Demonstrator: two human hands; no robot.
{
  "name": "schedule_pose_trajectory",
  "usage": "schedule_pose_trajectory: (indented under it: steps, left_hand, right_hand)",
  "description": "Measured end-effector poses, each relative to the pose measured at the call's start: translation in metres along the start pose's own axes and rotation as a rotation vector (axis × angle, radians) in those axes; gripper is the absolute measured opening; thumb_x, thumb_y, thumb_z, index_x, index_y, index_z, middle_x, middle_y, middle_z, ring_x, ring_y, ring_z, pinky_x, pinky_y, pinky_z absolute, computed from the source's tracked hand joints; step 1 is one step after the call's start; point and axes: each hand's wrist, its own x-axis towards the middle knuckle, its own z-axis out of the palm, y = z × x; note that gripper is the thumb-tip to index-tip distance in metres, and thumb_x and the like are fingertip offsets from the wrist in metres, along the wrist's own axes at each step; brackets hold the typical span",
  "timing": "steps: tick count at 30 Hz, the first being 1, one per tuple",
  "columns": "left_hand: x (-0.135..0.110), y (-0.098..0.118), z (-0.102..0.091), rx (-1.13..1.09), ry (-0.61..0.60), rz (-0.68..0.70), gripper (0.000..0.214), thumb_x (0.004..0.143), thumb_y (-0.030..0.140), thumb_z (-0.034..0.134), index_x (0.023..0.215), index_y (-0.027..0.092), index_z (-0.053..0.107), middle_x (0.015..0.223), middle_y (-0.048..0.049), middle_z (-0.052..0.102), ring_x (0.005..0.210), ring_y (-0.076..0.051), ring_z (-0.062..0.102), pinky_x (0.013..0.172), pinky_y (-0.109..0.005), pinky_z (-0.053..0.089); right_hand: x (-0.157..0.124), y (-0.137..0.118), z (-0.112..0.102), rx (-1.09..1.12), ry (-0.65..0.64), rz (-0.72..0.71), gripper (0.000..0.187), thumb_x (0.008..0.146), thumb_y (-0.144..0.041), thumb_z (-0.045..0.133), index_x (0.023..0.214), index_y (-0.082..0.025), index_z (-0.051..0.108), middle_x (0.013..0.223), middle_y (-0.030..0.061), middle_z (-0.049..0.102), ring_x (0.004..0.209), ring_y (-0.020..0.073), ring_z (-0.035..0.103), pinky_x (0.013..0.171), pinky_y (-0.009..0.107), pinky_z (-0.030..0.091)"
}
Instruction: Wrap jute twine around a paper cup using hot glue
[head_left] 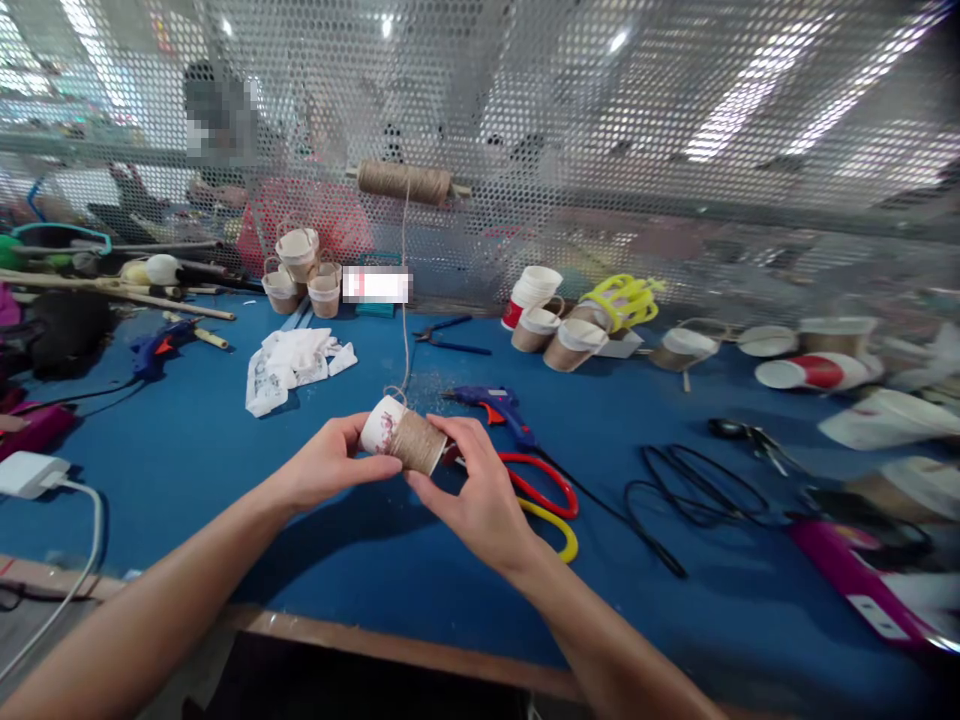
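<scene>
I hold a small paper cup (401, 435) lying on its side above the blue table (187, 450). About half of it is wrapped in brown twine. My left hand (330, 465) grips the bare white end, and my right hand (480, 490) is closed round the wrapped end. A strand of twine (405, 300) runs up from the cup to a twine spool (403, 182) mounted on the perforated screen.
A blue glue gun (495, 405) and red and yellow scissors (544, 495) lie just right of my hands. Finished twine cups (300, 270), more cups (555, 325), pliers (446, 335), crumpled paper (292, 365) and black cables (690, 490) surround them. Another person sits behind the screen (675, 150).
</scene>
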Motion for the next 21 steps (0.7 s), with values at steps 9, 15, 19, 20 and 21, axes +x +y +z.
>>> schedule_pose_trajectory:
  steps: [9, 15, 19, 20, 21]
  left_hand:
    - [-0.004, -0.006, -0.001, 0.158, 0.024, 0.038, 0.024, 0.069, 0.027, 0.061, 0.088, 0.012, 0.059, 0.076, -0.0029, 0.062, 0.065, -0.013, 0.052, 0.064, -0.025, 0.042]
    - [-0.016, 0.003, 0.005, 0.572, -0.173, 0.212, 0.013, 0.076, 0.021, 0.051, 0.082, 0.014, 0.06, 0.082, -0.0049, 0.064, 0.075, -0.017, 0.055, 0.073, -0.029, 0.043]
    - [-0.018, 0.005, 0.007, 0.685, -0.254, 0.285, 0.009, 0.075, 0.017, 0.05, 0.076, 0.013, 0.058, 0.075, -0.0047, 0.062, 0.07, -0.016, 0.052, 0.071, -0.029, 0.042]
    - [-0.018, 0.005, 0.007, 0.674, -0.265, 0.274, 0.009, 0.074, 0.016, 0.05, 0.076, 0.012, 0.058, 0.075, -0.0045, 0.062, 0.069, -0.015, 0.052, 0.071, -0.029, 0.042]
    - [-0.018, 0.005, 0.007, 0.649, -0.272, 0.251, 0.01, 0.075, 0.016, 0.05, 0.076, 0.012, 0.058, 0.075, -0.0042, 0.062, 0.069, -0.015, 0.053, 0.071, -0.028, 0.043]
  right_hand:
    - [0.006, 0.004, -0.01, 0.192, -0.146, 0.087, 0.037, 0.08, -0.04, 0.053, 0.11, -0.019, 0.049, 0.113, 0.0122, 0.051, 0.108, 0.0229, 0.049, 0.09, 0.041, 0.042]
    - [0.015, -0.001, -0.013, 0.478, -0.232, 0.349, 0.033, 0.081, -0.046, 0.048, 0.097, -0.019, 0.058, 0.1, 0.0077, 0.061, 0.091, 0.0187, 0.058, 0.08, 0.036, 0.046]
    - [0.016, -0.005, -0.006, 0.782, -0.214, 0.537, 0.026, 0.071, -0.039, 0.062, 0.086, -0.019, 0.061, 0.091, 0.004, 0.064, 0.082, 0.0151, 0.058, 0.078, 0.031, 0.046]
    - [0.017, -0.005, -0.005, 0.824, -0.192, 0.561, 0.023, 0.069, -0.037, 0.064, 0.082, -0.019, 0.06, 0.091, 0.0036, 0.063, 0.081, 0.0143, 0.058, 0.078, 0.031, 0.046]
    - [0.017, -0.005, -0.004, 0.845, -0.169, 0.575, 0.02, 0.068, -0.035, 0.065, 0.079, -0.019, 0.06, 0.092, 0.0035, 0.063, 0.081, 0.0136, 0.058, 0.079, 0.03, 0.045]
